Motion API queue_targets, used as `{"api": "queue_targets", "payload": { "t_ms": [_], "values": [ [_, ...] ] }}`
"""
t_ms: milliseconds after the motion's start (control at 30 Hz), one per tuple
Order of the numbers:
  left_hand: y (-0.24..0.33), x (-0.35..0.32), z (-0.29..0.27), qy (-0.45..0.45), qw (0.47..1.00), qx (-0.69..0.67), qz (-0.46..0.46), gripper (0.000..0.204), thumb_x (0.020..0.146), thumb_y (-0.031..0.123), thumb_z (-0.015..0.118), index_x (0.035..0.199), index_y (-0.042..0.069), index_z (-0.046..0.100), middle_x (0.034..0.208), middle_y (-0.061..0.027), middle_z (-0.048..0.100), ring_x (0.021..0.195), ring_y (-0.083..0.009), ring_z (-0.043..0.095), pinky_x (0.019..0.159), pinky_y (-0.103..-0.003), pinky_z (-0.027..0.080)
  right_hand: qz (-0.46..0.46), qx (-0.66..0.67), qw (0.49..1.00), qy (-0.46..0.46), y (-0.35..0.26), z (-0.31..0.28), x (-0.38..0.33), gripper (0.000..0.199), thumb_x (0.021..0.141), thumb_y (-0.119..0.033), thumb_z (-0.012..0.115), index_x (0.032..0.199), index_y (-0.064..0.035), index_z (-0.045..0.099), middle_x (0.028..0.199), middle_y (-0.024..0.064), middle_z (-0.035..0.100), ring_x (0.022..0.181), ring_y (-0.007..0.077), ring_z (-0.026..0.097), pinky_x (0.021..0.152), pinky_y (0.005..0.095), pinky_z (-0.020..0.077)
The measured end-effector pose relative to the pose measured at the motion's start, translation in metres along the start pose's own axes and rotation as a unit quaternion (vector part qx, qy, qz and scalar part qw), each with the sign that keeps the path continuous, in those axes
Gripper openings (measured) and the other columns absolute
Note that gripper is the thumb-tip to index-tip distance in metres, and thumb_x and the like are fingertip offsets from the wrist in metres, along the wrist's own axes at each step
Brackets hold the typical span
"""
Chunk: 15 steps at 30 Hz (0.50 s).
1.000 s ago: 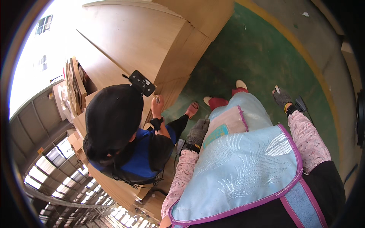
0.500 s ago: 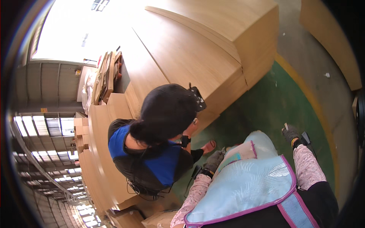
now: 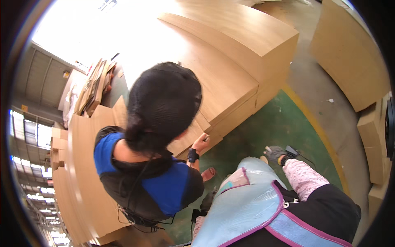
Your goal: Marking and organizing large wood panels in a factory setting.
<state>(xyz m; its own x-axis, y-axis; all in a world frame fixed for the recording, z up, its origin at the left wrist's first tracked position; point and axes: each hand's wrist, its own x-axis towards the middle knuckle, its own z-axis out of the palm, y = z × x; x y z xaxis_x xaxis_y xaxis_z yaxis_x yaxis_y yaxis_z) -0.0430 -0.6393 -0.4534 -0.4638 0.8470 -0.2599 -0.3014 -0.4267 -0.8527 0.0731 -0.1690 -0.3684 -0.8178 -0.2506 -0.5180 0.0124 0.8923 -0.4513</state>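
My right hand (image 3: 275, 154), in a dark grey glove with bare fingertips, is held out in front of the light blue apron (image 3: 247, 206) with its fingers stretched to the left. Nothing shows in it. A small dark device (image 3: 292, 151) with a cable sits at that wrist. Low beside the apron's left edge is my left hand (image 3: 209, 200), dark-gloved and partly covered, so its fingers cannot be made out. A co-worker in a black cap (image 3: 164, 103) and a blue and black top stands close on my left. The co-worker's hand (image 3: 201, 142) is raised near the stacked boards.
Large stacks of wood-coloured boards (image 3: 230, 90) fill the area ahead. More boards (image 3: 82, 177) stand behind the co-worker, and others (image 3: 349, 53) at the far right. A yellow line (image 3: 308, 115) curves along the green floor (image 3: 255, 131).
My right hand has swung inward to the left, toward the apron. My left hand has dropped lower and is more covered. The view has shifted; the co-worker appears farther left.
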Motion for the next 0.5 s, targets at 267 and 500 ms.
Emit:
{"api": "queue_targets", "payload": {
  "t_ms": [267, 500],
  "values": [
    [0.088, -0.052, -0.039, 0.193, 0.58, 0.637, 0.469, 0.048, 0.099, 0.008, 0.053, 0.145, 0.013, 0.038, 0.129, -0.0023, 0.054, 0.118, -0.0158, 0.051, 0.097, -0.035, 0.046, 0.01, -0.021, 0.999, -0.03, -0.043, -0.031, -0.029, 0.037, 0.086, -0.043, 0.055, 0.1, -0.0101, 0.064, 0.099, 0.0193, 0.067, 0.096, 0.0405, 0.062, 0.079, 0.0508, 0.0477],
    [0.109, -0.111, -0.101, -0.374, 0.764, 0.515, 0.11, 0.067, 0.098, 0.013, 0.056, 0.154, 0.021, 0.019, 0.155, -0.0087, 0.03, 0.139, -0.019, 0.034, 0.117, -0.044, 0.022, 0.015, -0.063, 0.997, -0.034, -0.054, -0.058, -0.055, 0.032, 0.089, -0.036, 0.052, 0.103, -0.0091, 0.063, 0.1, 0.0222, 0.066, 0.094, 0.0419, 0.062, 0.081, 0.0506, 0.0484]
  ]
}}
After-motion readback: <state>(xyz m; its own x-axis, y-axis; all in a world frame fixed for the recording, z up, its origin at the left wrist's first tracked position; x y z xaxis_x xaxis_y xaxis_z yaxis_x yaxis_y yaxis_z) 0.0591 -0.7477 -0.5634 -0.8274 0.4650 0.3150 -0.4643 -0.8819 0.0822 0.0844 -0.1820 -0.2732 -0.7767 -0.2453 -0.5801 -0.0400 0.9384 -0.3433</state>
